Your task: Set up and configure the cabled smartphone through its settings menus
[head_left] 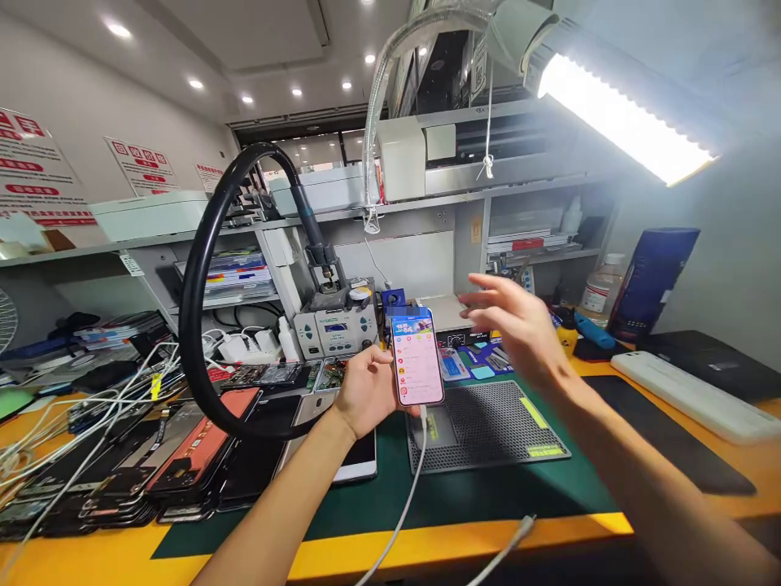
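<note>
My left hand [369, 381] is closed around a smartphone [420, 360], held upright above the bench with its lit screen toward me. The screen shows a list with round icons under a banner. From the phone's bottom edge a white charging cable [420, 464] runs down toward me. To the right of the phone, my right hand [512, 313] hovers in the air with fingers stretched apart, slightly blurred, holding nothing. Below both hands a black perforated repair mat [488, 423] lies on a green work mat [451, 500].
Stacks of phone screens and parts [201, 431] cover the left side, with tangled white cables [103, 407]. Behind stands a hot-air station [337, 330] with a looping black hose [189, 301]. A bright lamp [622, 114] hangs at upper right. A loose cable end [518, 533] lies in front.
</note>
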Demonstrator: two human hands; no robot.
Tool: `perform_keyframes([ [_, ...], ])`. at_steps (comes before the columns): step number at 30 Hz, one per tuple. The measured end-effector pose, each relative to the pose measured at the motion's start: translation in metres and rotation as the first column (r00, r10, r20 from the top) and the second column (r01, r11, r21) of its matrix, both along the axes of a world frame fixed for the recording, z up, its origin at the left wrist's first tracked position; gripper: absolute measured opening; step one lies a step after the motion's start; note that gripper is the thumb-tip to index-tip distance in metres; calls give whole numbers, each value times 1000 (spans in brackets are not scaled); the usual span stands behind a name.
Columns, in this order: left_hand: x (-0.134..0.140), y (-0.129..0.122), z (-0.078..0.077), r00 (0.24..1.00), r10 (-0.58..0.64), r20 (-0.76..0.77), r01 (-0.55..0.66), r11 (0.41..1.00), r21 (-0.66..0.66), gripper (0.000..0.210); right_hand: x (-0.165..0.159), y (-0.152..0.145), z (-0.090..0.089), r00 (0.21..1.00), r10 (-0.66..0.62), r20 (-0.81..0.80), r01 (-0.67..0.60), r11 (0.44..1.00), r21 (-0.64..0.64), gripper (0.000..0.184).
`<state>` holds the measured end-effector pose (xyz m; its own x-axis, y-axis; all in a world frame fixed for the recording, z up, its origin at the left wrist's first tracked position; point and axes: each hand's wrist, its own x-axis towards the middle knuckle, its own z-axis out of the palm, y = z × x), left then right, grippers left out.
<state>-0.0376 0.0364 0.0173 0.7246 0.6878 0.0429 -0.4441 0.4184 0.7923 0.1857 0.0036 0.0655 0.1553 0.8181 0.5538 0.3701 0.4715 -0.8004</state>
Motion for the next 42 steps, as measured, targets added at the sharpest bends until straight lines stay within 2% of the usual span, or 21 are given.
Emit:
perform_keyframes([
  [1, 1, 0, 0, 1000, 0, -1, 0, 1000, 6, 56, -7, 10, -1, 990, 94, -108, -105, 989, -102, 44],
  [3, 2, -1, 0, 1000, 2, 12, -2, 1000, 7, 55, -20, 28, -8, 912, 244, -330, -332, 911, -245, 46],
  [5, 2, -2, 1, 1000, 5, 28, -5, 1000, -1, 54, -30, 40, -15, 860, 319, -398, -438, 862, -257, 38],
  [10, 2, -3, 1, 999, 19, 36, -18, 1000, -26, 53, -25, 37, -30, 765, 433, -476, -577, 790, -207, 33],
  [13, 2, -2, 2, 999, 32, 18, -31, 999, -42, 54, -22, 29, -34, 748, 466, -472, -620, 744, -248, 33],
  [19, 2, -1, 5, 999, 25, 23, -24, 999, -28, 57, -28, 22, -38, 776, 477, -413, -605, 747, -274, 35],
  [22, -1, 0, 7, 999, 35, 29, -35, 999, -10, 57, -26, 19, -38, 737, 569, -365, -674, 660, -333, 50],
  [24, -3, 1, 8, 999, 32, 30, -32, 999, 5, 58, -25, 17, -37, 675, 649, -350, -737, 574, -358, 61],
  [26, -5, 2, 9, 999, 26, 37, -27, 999, 20, 58, -24, 15, -37, 620, 702, -352, -783, 519, -344, 67],
  [27, -6, 3, 9, 999, 24, 42, -25, 999, 25, 57, -25, 15, -37, 608, 713, -351, -792, 511, -334, 68],
  [30, -7, 4, 10, 998, 15, 57, -16, 1000, 23, 56, -28, 15, -41, 628, 699, -342, -777, 536, -330, 70],
  [35, -7, 3, 10, 998, 28, 53, -29, 1000, 6, 55, -33, 16, -45, 669, 666, -330, -742, 578, -338, 61],
  [39, -7, 3, 11, 998, 25, 52, -25, 1000, 1, 55, -33, 14, -41, 656, 662, -362, -754, 556, -349, 68],
  [42, -6, 3, 11, 998, 25, 51, -26, 999, 18, 54, -31, 13, -38, 656, 662, -362, -754, 549, -360, 66],
])
